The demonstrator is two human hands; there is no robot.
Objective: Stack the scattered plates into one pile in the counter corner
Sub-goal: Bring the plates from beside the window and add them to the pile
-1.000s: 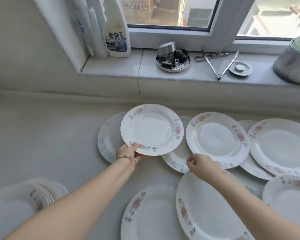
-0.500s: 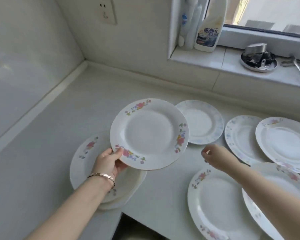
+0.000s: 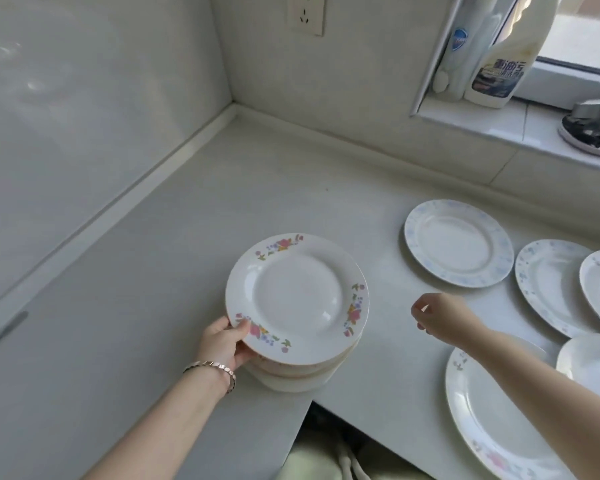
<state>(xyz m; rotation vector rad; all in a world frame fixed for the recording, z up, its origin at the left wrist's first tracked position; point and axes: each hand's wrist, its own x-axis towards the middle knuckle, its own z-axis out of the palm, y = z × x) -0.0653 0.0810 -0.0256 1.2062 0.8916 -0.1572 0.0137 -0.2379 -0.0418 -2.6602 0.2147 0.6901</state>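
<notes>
The left hand grips the near-left rim of a floral plate, thumb on top and fingers under the edge. That plate sits on, or is just about settled on, the pile, whose lower plates show as stacked rims beneath it. The pile stands near the counter's inner front edge, well short of the wall corner behind it, so whether it counts as "in the corner" is open to judgement.

Right of the pile, the right hand hovers over the counter holding nothing, its fingers loosely curled and partly open.

Further right of the pile, loose plates remain: a blue-rimmed plate, a second blue-patterned plate overlapped by another at the frame edge, a large plate under the right forearm, and one more beside it. So several plates are stacked, at least five are left to gather, and more may lie out of view.
</notes>
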